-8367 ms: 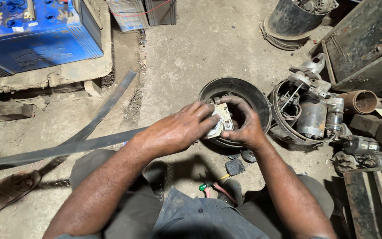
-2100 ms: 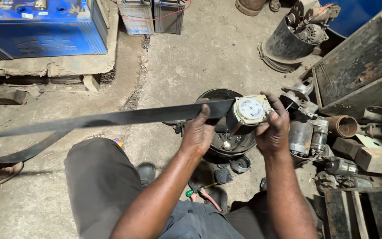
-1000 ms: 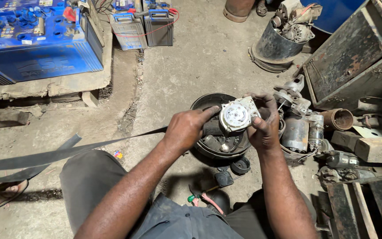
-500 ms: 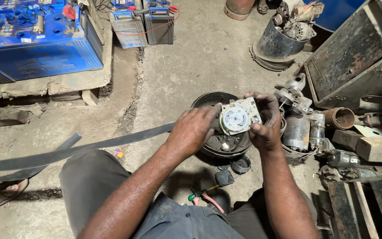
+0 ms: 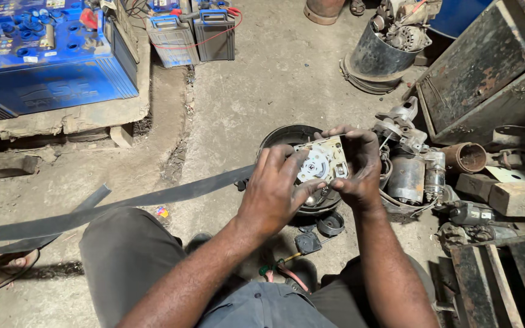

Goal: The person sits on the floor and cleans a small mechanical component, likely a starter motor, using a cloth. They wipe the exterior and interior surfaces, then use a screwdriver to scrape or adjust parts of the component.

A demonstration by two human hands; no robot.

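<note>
Both hands hold a small square metal unit with a pale round gear face [image 5: 322, 161] above a black round pan [image 5: 287, 137] on the concrete floor. My left hand [image 5: 274, 189] grips its left side, thumb under the gear face. My right hand [image 5: 357, 164] clasps its right edge, fingers curled over the top. A long black rubber strip [image 5: 153, 198] runs from under my left hand out to the left across my knee.
Blue battery [image 5: 44, 61] and two small battery cases [image 5: 192, 33] at the back left. Metal bucket of parts [image 5: 381, 51], rusty metal box [image 5: 487, 73], motor parts [image 5: 417, 173] and wood blocks [image 5: 514, 194] crowd the right. Small black caps [image 5: 330, 223] lie near my knees.
The unit has come lower and closer to the pan, and its gear face has tilted more toward me. My left hand has shifted over its left side; the strip sagged lower.
</note>
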